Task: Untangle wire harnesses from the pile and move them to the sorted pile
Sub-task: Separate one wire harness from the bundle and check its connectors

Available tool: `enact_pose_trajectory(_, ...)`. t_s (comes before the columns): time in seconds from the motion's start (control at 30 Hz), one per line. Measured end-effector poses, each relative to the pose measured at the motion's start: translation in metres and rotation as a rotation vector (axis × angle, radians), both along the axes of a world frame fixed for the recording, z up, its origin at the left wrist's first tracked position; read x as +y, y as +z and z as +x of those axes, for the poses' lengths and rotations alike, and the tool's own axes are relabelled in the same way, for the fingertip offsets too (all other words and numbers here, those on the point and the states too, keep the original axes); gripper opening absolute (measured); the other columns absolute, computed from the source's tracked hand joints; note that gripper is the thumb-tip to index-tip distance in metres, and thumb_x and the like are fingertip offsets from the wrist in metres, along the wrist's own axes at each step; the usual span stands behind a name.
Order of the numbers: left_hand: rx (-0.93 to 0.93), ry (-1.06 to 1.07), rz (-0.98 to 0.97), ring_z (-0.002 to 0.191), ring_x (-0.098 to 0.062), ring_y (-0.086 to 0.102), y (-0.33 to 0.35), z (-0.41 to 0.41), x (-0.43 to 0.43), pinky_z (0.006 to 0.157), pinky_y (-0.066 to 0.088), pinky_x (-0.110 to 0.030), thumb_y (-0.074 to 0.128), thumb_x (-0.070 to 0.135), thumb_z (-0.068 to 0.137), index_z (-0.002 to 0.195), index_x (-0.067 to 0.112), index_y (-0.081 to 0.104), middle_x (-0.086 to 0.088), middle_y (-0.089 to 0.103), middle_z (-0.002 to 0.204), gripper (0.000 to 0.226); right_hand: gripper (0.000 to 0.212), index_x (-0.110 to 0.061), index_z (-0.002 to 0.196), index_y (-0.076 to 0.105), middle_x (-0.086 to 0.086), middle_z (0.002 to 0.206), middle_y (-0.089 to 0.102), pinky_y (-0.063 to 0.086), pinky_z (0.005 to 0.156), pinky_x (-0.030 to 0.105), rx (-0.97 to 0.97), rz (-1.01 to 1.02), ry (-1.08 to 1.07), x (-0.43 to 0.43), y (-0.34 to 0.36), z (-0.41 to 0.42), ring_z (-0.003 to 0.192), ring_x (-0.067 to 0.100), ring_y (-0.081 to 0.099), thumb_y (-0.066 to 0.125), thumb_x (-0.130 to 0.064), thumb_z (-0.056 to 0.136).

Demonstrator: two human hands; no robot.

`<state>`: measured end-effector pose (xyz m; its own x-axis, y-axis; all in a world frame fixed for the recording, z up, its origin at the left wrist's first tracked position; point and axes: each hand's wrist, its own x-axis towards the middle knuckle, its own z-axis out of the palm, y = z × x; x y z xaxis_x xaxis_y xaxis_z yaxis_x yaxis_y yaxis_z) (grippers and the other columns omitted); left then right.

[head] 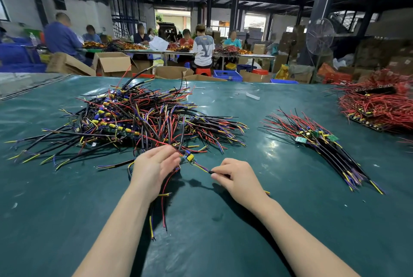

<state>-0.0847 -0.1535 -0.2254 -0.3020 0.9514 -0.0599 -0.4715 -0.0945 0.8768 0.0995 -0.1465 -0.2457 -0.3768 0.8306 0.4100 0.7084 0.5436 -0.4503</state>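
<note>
**One harness strung between the hands, sorted pile off to the right**

Nearest, two bare forearms reach out over the dark green, glossy tabletop (223,243). The right hand (237,176) pinches the black-sleeved lead of a single wire harness (190,158), a small circuit board with a yellow capacitor trailing red, black, yellow and blue wires. The left hand (154,169) lies over the harness's other wires, fingers loosely bent toward the board. Whether it actually grips them cannot be told, since the fingers are blurred. Loose ends trail from under it toward the near edge.

The harness's long axis runs left to right between the two hands, with the board just beside the left fingertips. The tangled pile (134,116) of multicoloured wires sits just beyond the left hand, its nearest strands almost touching the board. The sorted pile (319,140), a fanned bundle with green boards, lies to the right and slightly farther, well apart from the harness. The right hand is the nearer one to it, so the carry likely goes rightward.
</note>
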Motion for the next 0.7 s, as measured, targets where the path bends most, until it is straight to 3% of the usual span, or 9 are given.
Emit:
enact_pose_trajectory(0.13, 0.225, -0.123, 0.028, 0.052, -0.003, 0.059, -0.005, 0.005, 0.0, 0.052, 0.052, -0.014, 0.055, -0.006, 0.086, 0.081, 0.006, 0.065, -0.002, 0.063, 0.064, 0.017, 0.015, -0.006, 0.093, 0.073, 0.007, 0.076, 0.055, 0.035, 0.071, 0.028, 0.083, -0.02, 0.027, -0.003, 0.001, -0.004, 0.073, 0.018, 0.049, 0.062, -0.014, 0.087)
enact_pose_trajectory(0.27, 0.278, -0.02, 0.033, 0.047, -0.002, 0.059, -0.005, 0.002, 0.0, 0.05, 0.052, -0.015, 0.06, -0.002, 0.086, 0.069, 0.007, 0.064, 0.002, 0.061, 0.049, 0.019, 0.014, -0.005, 0.09, 0.074, 0.016, 0.078, 0.061, 0.037, 0.071, 0.028, 0.157, -0.011, 0.048, -0.005, 0.003, -0.005, 0.072, 0.02, 0.051, 0.064, -0.012, 0.085)
enact_pose_trajectory(0.37, 0.21, 0.126, 0.004, 0.045, 0.0, 0.061, -0.005, 0.001, 0.001, 0.045, 0.05, -0.013, 0.064, 0.001, 0.083, 0.064, 0.008, 0.061, 0.002, 0.063, 0.052, 0.02, 0.012, -0.005, 0.087, 0.074, 0.016, 0.076, 0.062, 0.036, 0.068, 0.025, 0.188, 0.011, 0.09, -0.007, 0.004, -0.011, 0.069, 0.016, 0.049, 0.065, -0.011, 0.083)
enact_pose_trajectory(0.5, 0.115, 0.246, -0.02, 0.041, 0.001, 0.058, -0.003, -0.013, 0.002, 0.042, 0.049, -0.012, 0.064, -0.001, 0.083, 0.067, 0.009, 0.058, 0.002, 0.062, 0.052, 0.02, 0.012, -0.005, 0.089, 0.075, 0.004, 0.072, 0.055, 0.031, 0.063, 0.006, 0.167, 0.026, 0.136, -0.008, 0.007, -0.013, 0.067, 0.009, 0.046, 0.066, -0.009, 0.083)
enact_pose_trajectory(0.7, 0.053, 0.355, -0.008, 0.039, 0.002, 0.057, -0.002, -0.034, 0.001, 0.043, 0.047, -0.01, 0.059, 0.002, 0.088, 0.071, 0.011, 0.057, 0.01, 0.059, 0.04, 0.019, 0.013, -0.005, 0.093, 0.074, -0.004, 0.069, 0.052, 0.029, 0.059, 0.007, 0.177, -0.086, 0.14, -0.007, 0.007, -0.006, 0.058, -0.005, 0.043, 0.067, -0.009, 0.082)
